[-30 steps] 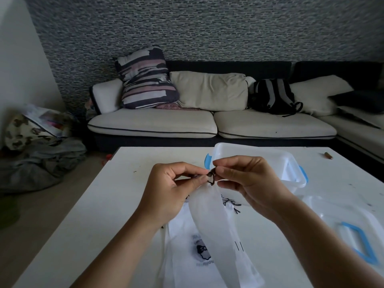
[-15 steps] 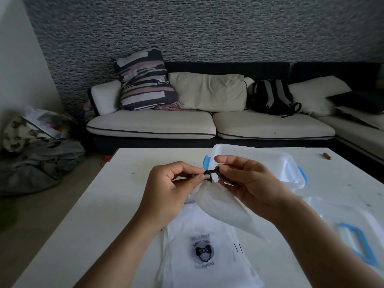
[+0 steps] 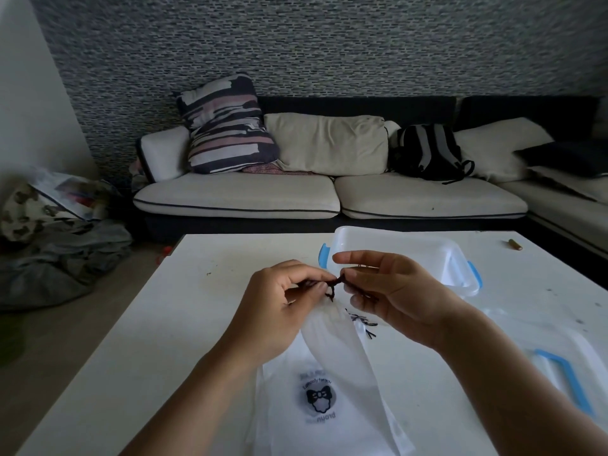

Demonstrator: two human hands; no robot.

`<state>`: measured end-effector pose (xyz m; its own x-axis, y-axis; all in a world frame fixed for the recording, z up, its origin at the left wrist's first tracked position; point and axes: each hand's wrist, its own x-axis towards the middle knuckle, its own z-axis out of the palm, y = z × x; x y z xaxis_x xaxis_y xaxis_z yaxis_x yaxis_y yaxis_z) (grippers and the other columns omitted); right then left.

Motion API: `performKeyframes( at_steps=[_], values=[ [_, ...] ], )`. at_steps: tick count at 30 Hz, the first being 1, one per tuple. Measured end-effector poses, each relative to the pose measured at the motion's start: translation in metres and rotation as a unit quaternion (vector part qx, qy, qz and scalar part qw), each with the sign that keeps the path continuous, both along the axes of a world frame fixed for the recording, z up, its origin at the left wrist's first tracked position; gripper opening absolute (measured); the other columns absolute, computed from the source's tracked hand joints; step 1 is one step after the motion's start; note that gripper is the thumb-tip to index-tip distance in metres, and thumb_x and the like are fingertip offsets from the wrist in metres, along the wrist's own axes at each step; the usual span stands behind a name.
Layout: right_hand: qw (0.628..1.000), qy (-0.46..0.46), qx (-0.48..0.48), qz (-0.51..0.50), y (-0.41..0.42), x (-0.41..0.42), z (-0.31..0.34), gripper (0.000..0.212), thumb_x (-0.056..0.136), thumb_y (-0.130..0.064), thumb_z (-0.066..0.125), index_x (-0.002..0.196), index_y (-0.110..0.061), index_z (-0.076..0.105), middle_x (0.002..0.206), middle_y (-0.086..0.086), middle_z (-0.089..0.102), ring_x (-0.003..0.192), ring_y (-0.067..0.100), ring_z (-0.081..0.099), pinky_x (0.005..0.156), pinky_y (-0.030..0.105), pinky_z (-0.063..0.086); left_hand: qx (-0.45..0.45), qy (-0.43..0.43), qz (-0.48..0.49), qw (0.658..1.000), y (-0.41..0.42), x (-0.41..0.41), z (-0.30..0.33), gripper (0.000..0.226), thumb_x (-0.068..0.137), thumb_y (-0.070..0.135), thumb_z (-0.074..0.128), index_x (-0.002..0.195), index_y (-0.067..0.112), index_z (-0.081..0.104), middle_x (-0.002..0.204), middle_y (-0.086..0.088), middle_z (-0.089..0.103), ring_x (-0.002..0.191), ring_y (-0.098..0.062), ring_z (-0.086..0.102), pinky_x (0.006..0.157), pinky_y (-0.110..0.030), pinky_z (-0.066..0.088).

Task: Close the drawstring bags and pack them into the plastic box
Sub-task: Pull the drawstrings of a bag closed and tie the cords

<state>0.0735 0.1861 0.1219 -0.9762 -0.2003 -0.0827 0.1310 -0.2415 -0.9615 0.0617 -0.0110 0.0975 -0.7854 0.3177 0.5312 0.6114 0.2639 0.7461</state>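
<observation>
Head view: the held drawstring bag [image 3: 332,334] hangs straight down again after swinging out sideways half a second ago, its neck gathered. The left hand [image 3: 279,311] and right hand [image 3: 391,291] pinch the dark cord [image 3: 333,285] above the table [image 3: 184,324]; the knot looks nearly done. The plastic box [image 3: 411,255] waits just behind.

Both forearms reach forward from the lower edge of the view and converge over the white table [image 3: 204,311]; the left hand [image 3: 279,311] is turned palm inward, fingers curled, thumb and forefinger pinching the dark drawstring [image 3: 332,286]; the right hand [image 3: 394,291] faces it, just beside, its forefinger stretched straight above while thumb and lower fingers pinch the same cord; the fingertips of the two hands nearly meet.
</observation>
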Motion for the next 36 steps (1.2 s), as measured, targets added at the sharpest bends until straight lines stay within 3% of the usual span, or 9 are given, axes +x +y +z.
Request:
performKeyframes(
  at_steps=[7, 11, 16, 20, 28, 36],
  values=[
    [0.998, -0.014, -0.056, 0.000, -0.006, 0.001, 0.000, 0.023, 0.094, -0.006, 0.056, 0.112, -0.001, 0.071, 0.097, 0.015, 0.066, 0.082, 0.021, 0.066, 0.068, 0.027, 0.055, -0.016, 0.122, 0.049, 0.991, -0.002, -0.001, 0.001, 0.018, 0.091, 0.004, 0.067, 0.099, 0.016, 0.078, 0.093, 0.008, 0.071, 0.088, -0.009, 0.069, 0.078, -0.019, 0.054],
    [0.997, -0.021, -0.072, 0.006, -0.007, 0.001, 0.004, 0.028, 0.099, -0.012, 0.051, 0.115, 0.004, 0.069, 0.106, 0.023, 0.069, 0.083, 0.027, 0.067, 0.069, 0.030, 0.056, -0.013, 0.140, 0.071, 0.987, -0.004, -0.002, 0.000, 0.016, 0.092, 0.008, 0.067, 0.100, 0.017, 0.078, 0.094, 0.008, 0.071, 0.089, -0.008, 0.069, 0.078, -0.023, 0.056],
    [0.999, -0.011, -0.019, 0.033, -0.013, 0.005, 0.003, 0.030, 0.094, -0.016, 0.060, 0.112, 0.006, 0.069, 0.094, 0.015, 0.068, 0.075, 0.019, 0.063, 0.069, 0.026, 0.055, -0.004, 0.153, 0.077, 0.985, -0.002, -0.003, 0.000, 0.015, 0.090, 0.012, 0.065, 0.098, 0.016, 0.077, 0.091, 0.008, 0.071, 0.086, -0.008, 0.068, 0.075, -0.024, 0.056],
    [1.000, -0.007, -0.018, -0.002, -0.016, 0.003, 0.000, 0.017, 0.092, -0.005, 0.061, 0.099, 0.007, 0.071, 0.078, 0.012, 0.068, 0.066, 0.015, 0.064, 0.064, 0.022, 0.056, -0.006, 0.156, 0.072, 0.985, -0.001, -0.001, 0.000, 0.016, 0.090, 0.011, 0.065, 0.099, 0.017, 0.077, 0.092, 0.009, 0.071, 0.087, -0.007, 0.068, 0.076, -0.022, 0.056],
    [0.985, 0.103, 0.090, -0.105, -0.015, 0.006, 0.004, 0.014, 0.085, 0.002, 0.070, 0.099, 0.003, 0.073, 0.088, 0.021, 0.076, 0.079, 0.025, 0.074, 0.070, 0.025, 0.059, -0.039, 0.186, 0.082, 0.978, 0.000, 0.000, -0.001, 0.018, 0.088, 0.006, 0.070, 0.102, 0.014, 0.079, 0.090, 0.006, 0.069, 0.085, -0.005, 0.066, 0.077, -0.012, 0.050],
    [0.997, 0.051, 0.021, -0.052, -0.015, 0.006, 0.005, 0.036, 0.070, -0.005, 0.073, 0.104, 0.004, 0.068, 0.078, 0.015, 0.072, 0.067, 0.019, 0.069, 0.063, 0.023, 0.056, -0.056, 0.245, 0.150, 0.956, -0.001, 0.000, -0.002, 0.017, 0.088, 0.004, 0.071, 0.101, 0.012, 0.078, 0.092, 0.001, 0.068, 0.084, -0.007, 0.063, 0.077, -0.013, 0.048]
  ],
)
